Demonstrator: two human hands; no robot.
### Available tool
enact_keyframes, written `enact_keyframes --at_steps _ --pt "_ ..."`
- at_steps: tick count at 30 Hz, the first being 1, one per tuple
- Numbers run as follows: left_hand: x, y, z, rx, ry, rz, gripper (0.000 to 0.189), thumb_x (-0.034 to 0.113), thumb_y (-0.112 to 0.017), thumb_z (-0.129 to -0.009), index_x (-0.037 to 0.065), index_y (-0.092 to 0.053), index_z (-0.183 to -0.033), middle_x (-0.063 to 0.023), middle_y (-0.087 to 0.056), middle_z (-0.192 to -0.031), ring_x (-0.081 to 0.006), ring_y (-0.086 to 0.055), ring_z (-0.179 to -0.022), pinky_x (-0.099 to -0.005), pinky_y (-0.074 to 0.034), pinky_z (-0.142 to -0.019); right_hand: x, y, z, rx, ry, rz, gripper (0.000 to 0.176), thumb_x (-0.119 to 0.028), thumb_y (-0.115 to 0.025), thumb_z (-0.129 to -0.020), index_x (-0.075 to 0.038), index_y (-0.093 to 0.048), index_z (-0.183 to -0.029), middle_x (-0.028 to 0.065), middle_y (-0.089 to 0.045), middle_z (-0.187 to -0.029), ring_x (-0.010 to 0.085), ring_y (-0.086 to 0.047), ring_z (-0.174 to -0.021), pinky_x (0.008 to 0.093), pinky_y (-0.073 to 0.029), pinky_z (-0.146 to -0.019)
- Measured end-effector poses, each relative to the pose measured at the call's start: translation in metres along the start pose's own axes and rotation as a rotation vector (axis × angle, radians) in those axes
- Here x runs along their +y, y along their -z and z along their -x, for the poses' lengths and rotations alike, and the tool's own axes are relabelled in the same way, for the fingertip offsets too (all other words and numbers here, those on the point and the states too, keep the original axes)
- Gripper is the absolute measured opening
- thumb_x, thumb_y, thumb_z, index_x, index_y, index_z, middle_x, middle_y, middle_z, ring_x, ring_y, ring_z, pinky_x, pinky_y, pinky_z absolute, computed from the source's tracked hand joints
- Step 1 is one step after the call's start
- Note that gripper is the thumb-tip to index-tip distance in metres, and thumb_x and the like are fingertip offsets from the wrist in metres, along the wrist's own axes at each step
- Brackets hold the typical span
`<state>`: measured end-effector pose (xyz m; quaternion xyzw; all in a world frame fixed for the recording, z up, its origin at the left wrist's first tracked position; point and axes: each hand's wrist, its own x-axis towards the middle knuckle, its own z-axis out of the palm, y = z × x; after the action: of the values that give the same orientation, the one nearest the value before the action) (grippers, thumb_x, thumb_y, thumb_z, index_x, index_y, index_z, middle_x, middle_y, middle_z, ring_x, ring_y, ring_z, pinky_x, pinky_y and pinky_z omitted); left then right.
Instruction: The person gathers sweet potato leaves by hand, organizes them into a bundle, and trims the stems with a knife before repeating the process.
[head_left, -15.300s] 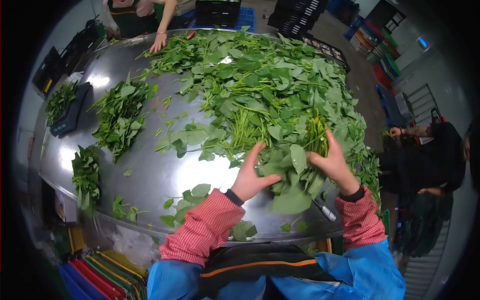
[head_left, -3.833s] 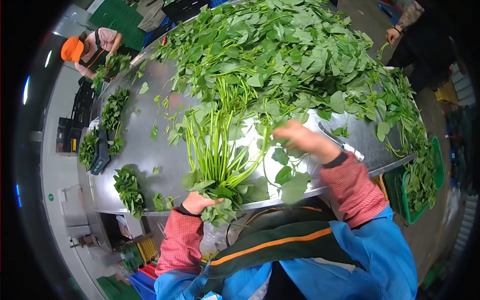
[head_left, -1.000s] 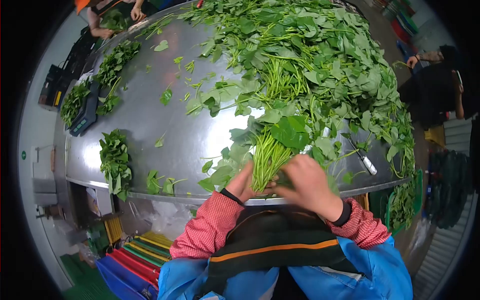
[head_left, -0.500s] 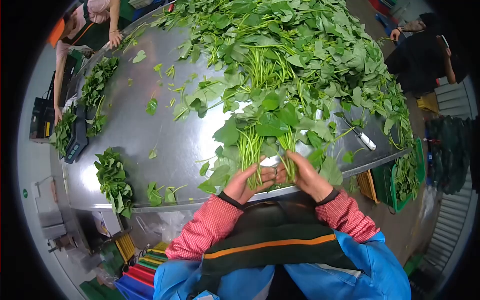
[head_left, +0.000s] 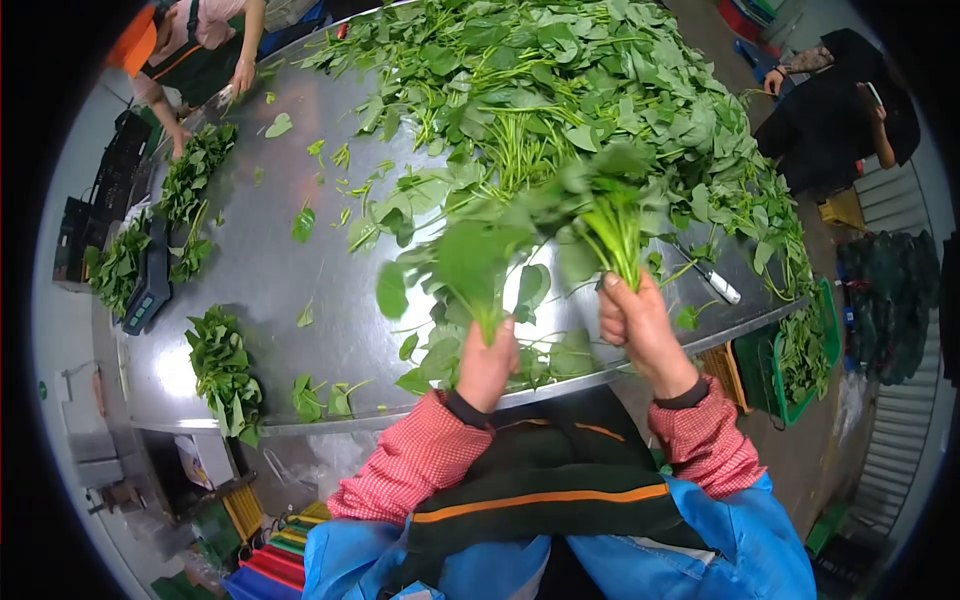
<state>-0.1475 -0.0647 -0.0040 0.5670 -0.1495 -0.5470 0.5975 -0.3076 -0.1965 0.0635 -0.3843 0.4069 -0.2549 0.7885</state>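
Note:
My left hand [head_left: 487, 366] is closed round the stems of one bunch of leafy greens [head_left: 470, 265], raised over the table's near edge. Farther right, my right hand [head_left: 643, 325] grips the stems of a second bunch [head_left: 612, 225], its leaves pointing away from me. Both bunches are blurred by motion. Behind them a large heap of leafy greens [head_left: 560, 80] covers the far and right side of the metal table [head_left: 290, 260]. Loose leaves [head_left: 440, 360] lie under and between my hands.
A small bunch [head_left: 222, 370] lies at the left edge, with a digital scale [head_left: 150, 285] beyond it. A white-handled knife [head_left: 722, 286] lies at right. One person [head_left: 205, 30] reaches in at upper left; another [head_left: 835, 110] stands at upper right. A green crate [head_left: 800, 390] sits below.
My hands have moved apart and closed round separate bunches; the right one rose and went right. The person at upper left has drawn a hand back from the scale to the nearby greens.

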Motion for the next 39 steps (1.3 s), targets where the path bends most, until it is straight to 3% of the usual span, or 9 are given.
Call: enact_keyframes --at_steps 3,6,10,12,15,26,32,36,39 --pt "-0.016 -0.012 0.005 -0.051 0.088 0.075 0.030 0.005 -0.058 -0.089 0.004 -0.044 -0.115 -0.0060 -0.054 -0.084 -0.0152 -0.055 -0.069 -0.0292 -0.046 -0.063 0.041 -0.019 0.004 0.042 -0.116 0.090 0.018 -0.023 -0.054 -0.095 -0.011 -0.043 -0.099 -0.0042 -0.041 -0.063 0.0058 -0.037 -0.047 0.0224 -0.030 -0.040" --pt "-0.025 0.003 0.001 -0.469 0.180 0.294 0.041 -0.004 -0.058 -0.083 0.004 -0.043 -0.120 -0.0082 -0.056 -0.094 -0.0172 -0.058 -0.080 -0.0311 -0.048 -0.071 0.081 -0.012 0.003 -0.117 -0.156 0.262 0.038 -0.037 -0.046 -0.098 -0.004 -0.046 -0.116 0.0034 -0.056 -0.081 0.0112 -0.054 -0.065 0.0245 -0.042 -0.047" --pt "-0.023 0.000 0.003 -0.452 0.315 0.602 0.043 0.008 -0.053 -0.088 0.007 -0.044 -0.130 -0.0105 -0.058 -0.116 -0.0227 -0.056 -0.109 -0.0363 -0.046 -0.090 0.089 0.022 -0.005 -0.217 -0.063 0.672 0.046 -0.043 -0.038 -0.098 0.000 -0.054 -0.103 0.0126 -0.060 -0.087 0.0231 -0.060 -0.074 0.0357 -0.047 -0.056" --pt "-0.027 0.000 0.004 -0.352 0.429 0.690 0.039 0.023 -0.052 -0.093 0.006 -0.047 -0.128 -0.0100 -0.058 -0.120 -0.0241 -0.058 -0.108 -0.0406 -0.046 -0.094 0.092 0.036 -0.015 -0.213 0.205 0.960 0.041 -0.038 -0.042 -0.096 0.000 -0.057 -0.096 0.0176 -0.061 -0.088 0.0299 -0.061 -0.075 0.0402 -0.048 -0.061" --pt "-0.018 -0.016 0.006 -0.222 0.537 0.597 0.039 0.034 -0.055 -0.094 0.006 -0.051 -0.122 -0.0080 -0.062 -0.110 -0.0226 -0.063 -0.094 -0.0402 -0.051 -0.086 0.076 0.028 -0.015 -0.206 0.131 1.022 0.033 -0.032 -0.047 -0.092 -0.001 -0.059 -0.089 0.0221 -0.060 -0.086 0.0363 -0.060 -0.078 0.0427 -0.046 -0.067" --pt "0.012 -0.027 0.008 -0.249 0.285 0.064 0.025 0.007 -0.063 -0.088 0.003 -0.055 -0.110 -0.0055 -0.062 -0.087 -0.0152 -0.061 -0.079 -0.0283 -0.051 -0.070 0.027 0.028 -0.020 -0.175 0.250 0.792 0.030 -0.030 -0.060 -0.088 -0.001 -0.059 -0.084 0.0094 -0.051 -0.057 0.0170 -0.045 -0.050 0.0321 -0.037 -0.049" --pt "-0.001 -0.031 0.002 -0.203 0.431 0.279 0.032 0.016 -0.056 -0.093 0.004 -0.049 -0.122 -0.0118 -0.063 -0.107 -0.0209 -0.063 -0.093 -0.0346 -0.053 -0.081 0.064 0.028 -0.070 -0.170 0.182 0.652 0.029 -0.026 -0.067 -0.083 0.000 -0.056 -0.086 0.0070 -0.057 -0.064 0.0152 -0.055 -0.055 0.0296 -0.043 -0.052" --pt "-0.019 -0.028 0.001 -0.152 0.491 0.601 0.038 0.021 -0.049 -0.096 0.004 -0.044 -0.130 -0.0159 -0.060 -0.117 -0.0244 -0.061 -0.102 -0.0407 -0.052 -0.088 0.063 0.042 -0.064 -0.230 -0.237 0.287 0.028 -0.023 -0.066 -0.085 0.001 -0.052 -0.082 0.0041 -0.056 -0.064 0.0141 -0.052 -0.053 0.0293 -0.041 -0.048" --pt "-0.031 -0.026 0.000 -0.135 0.457 0.583 0.034 0.016 -0.054 -0.094 0.005 -0.049 -0.125 -0.0139 -0.062 -0.111 -0.0221 -0.062 -0.098 -0.0380 -0.053 -0.083 0.081 0.049 -0.064 -0.180 0.004 0.575 0.030 -0.026 -0.065 -0.085 -0.001 -0.051 -0.077 0.0051 -0.053 -0.059 0.0148 -0.049 -0.045 0.0342 -0.039 -0.045"
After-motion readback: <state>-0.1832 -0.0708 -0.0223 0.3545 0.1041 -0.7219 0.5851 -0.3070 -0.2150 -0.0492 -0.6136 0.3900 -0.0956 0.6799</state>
